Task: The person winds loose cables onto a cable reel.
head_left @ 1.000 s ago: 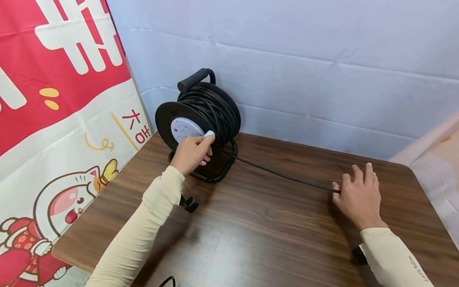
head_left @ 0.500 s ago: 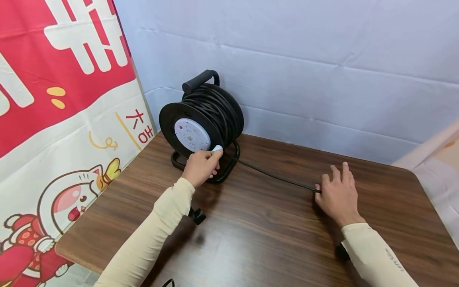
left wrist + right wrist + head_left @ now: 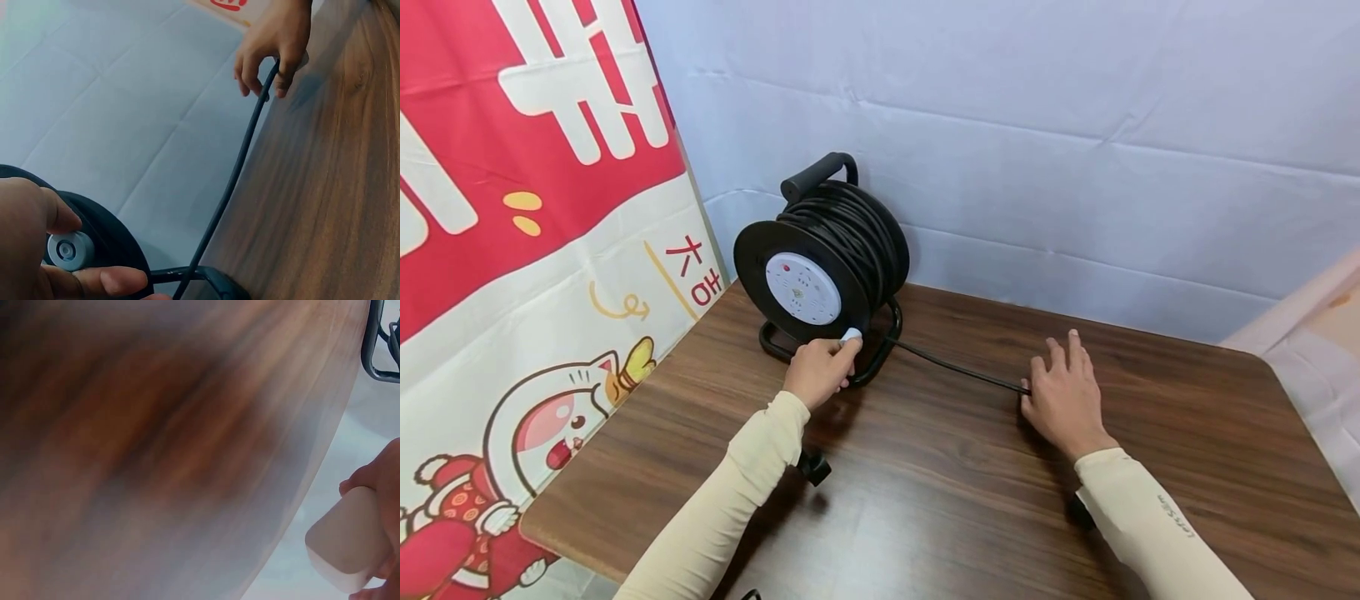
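Note:
A black cable reel [image 3: 880,237] with a round white socket panel [image 3: 803,289] stands on the table's far left. Thumb and fingers of my left hand [image 3: 820,372] pinch the pale crank knob [image 3: 851,335] at the lower right of its front disc. From the reel, a black cable [image 3: 955,367] runs low over the table to my right hand [image 3: 1063,404]. The left wrist view shows the cable [image 3: 232,181] passing between that hand's thumb and fingers. A pale, block-shaped piece [image 3: 349,540], like a plug, shows in the right hand's grip in the right wrist view.
The reel has a black tube stand [image 3: 880,358] and a carrying handle [image 3: 812,177]. White cloth [image 3: 1045,142] hangs right behind the brown wooden table [image 3: 940,500]. A red and white printed banner [image 3: 572,225] hangs along the left side.
My left hand has brought the crank knob down, turning the disc clockwise. The right hand has come left toward the reel, and the stretch of cable between is shorter.

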`<state>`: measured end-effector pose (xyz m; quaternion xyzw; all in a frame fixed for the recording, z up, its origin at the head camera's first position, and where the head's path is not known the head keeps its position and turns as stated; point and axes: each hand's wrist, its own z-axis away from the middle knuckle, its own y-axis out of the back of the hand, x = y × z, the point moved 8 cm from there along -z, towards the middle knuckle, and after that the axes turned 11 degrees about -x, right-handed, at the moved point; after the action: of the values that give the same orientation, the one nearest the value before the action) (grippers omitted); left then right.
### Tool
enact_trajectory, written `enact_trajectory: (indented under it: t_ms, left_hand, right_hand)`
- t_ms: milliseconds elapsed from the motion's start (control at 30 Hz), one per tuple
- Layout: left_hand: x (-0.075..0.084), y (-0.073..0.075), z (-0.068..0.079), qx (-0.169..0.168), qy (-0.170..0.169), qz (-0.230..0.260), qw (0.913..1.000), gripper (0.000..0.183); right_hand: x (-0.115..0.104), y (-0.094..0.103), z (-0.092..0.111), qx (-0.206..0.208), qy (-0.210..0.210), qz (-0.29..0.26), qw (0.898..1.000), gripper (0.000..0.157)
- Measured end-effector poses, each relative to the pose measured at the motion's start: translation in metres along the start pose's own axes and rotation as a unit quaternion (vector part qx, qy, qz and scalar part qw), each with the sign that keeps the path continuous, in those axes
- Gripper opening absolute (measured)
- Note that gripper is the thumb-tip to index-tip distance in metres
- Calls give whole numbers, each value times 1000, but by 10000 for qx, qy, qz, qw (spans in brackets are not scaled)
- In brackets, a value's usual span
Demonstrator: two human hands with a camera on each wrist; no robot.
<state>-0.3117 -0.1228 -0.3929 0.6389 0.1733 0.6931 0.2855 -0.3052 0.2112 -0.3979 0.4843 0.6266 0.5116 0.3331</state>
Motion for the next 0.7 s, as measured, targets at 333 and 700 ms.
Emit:
enact_trajectory:
  t_ms: [333,700]
  left_hand:
    - [-11,-2,0,-8,168,44,9998,57]
    - [-22,-4,0,-37,259,99,9996,57]
  right_hand:
    - [-7,-7,-5,-145,-82,-37,9999,32]
    - [-15,-11,-10,-279,-204,-65,9994,33]
